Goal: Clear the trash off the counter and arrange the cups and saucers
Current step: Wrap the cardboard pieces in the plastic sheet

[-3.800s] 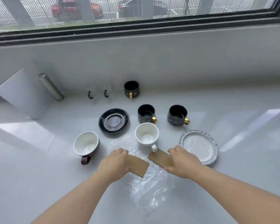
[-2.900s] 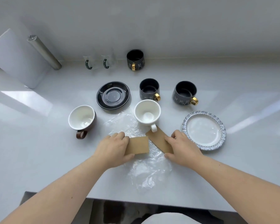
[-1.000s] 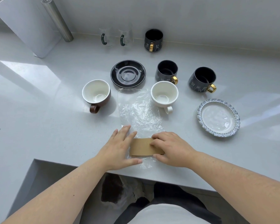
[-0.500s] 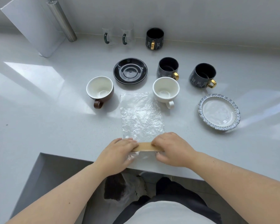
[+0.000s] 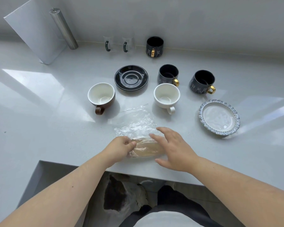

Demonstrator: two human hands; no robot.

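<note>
A crumpled clear plastic sheet (image 5: 136,122) lies near the counter's front edge, folded over brown cardboard pieces (image 5: 147,147). My left hand (image 5: 120,149) pinches the plastic and cardboard at their left end. My right hand (image 5: 172,146) hovers over the right end with fingers spread. Behind them stand a brown cup with white inside (image 5: 101,95), a white cup (image 5: 166,95), a black saucer (image 5: 131,77), three dark cups with gold handles (image 5: 168,75) (image 5: 202,82) (image 5: 154,46), and a blue-rimmed white saucer (image 5: 219,118).
Two clear glass mugs with dark handles (image 5: 108,45) (image 5: 127,45) stand by the back wall. A white board (image 5: 34,30) and a metal cylinder (image 5: 63,27) lean at the back left. Below the counter edge (image 5: 138,172) a bag of trash (image 5: 121,195) shows.
The plastic sheet has been folded toward me over the cardboard. My right hand let go and lifted with fingers spread; my left hand still grips the bundle's left end.
</note>
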